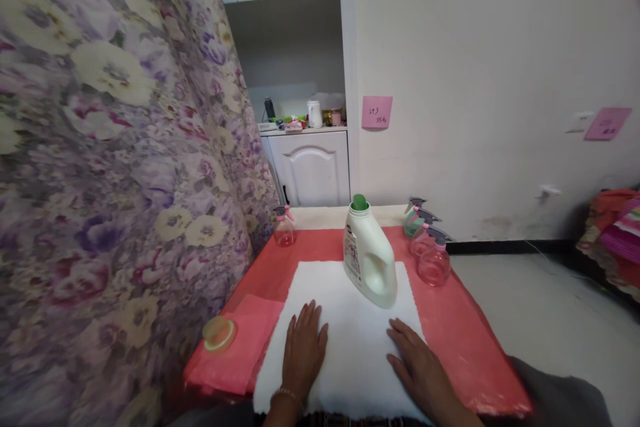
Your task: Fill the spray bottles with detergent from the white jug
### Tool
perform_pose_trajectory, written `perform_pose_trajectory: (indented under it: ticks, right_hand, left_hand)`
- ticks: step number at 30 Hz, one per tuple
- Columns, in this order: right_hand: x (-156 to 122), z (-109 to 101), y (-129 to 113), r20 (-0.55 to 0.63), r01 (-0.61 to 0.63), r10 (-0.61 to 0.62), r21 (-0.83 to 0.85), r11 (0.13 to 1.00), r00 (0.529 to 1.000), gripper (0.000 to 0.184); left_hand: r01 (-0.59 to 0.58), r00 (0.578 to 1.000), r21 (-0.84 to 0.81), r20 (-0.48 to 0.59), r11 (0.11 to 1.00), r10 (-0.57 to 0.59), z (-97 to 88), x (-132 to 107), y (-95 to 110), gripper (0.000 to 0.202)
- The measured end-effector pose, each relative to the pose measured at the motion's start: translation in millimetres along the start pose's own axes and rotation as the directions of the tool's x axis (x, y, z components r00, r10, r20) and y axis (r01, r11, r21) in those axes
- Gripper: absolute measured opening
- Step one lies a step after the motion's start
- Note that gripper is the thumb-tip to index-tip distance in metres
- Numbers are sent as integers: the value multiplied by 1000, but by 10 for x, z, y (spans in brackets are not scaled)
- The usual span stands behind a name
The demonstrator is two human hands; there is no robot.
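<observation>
My left hand (303, 345) lies flat on a white cloth (360, 360), fingers stretched out and holding nothing. On the cloth's right side rests my right hand (416, 361), its fingers apart and also without anything in them. Beyond both hands a large pale jug (373, 260) with a moulded handle stands upright at the cloth's far part. Its mouth has no cap over it, and a green spout (359, 203) shows inside. Left of my left hand, a yellowish translucent round lid or cap (219, 333) sits on a pink sheet (250, 340).
Several spray bottles (434, 267) line the right side of the red-covered table (470, 340). Further spray-bottle shapes (285, 230) stand at the far left corner. A floral curtain (125, 180) hangs along the left; a wall (475, 80) and cabinet (315, 167) are behind.
</observation>
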State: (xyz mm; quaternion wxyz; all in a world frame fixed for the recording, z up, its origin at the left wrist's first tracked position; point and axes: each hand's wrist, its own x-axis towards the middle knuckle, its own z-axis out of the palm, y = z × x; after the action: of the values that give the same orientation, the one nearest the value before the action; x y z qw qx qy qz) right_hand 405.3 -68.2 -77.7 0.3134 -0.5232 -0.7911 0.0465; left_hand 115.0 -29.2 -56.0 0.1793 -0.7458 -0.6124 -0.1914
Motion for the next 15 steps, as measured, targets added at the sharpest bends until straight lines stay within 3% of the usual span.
perform_pose_trajectory:
  ticks: [15]
  right_hand:
    - [3,0,-8,-71,17,-15,25,1000,997,38]
  left_hand:
    - [10,1000,12,12,1000,-10,9,3,7,41]
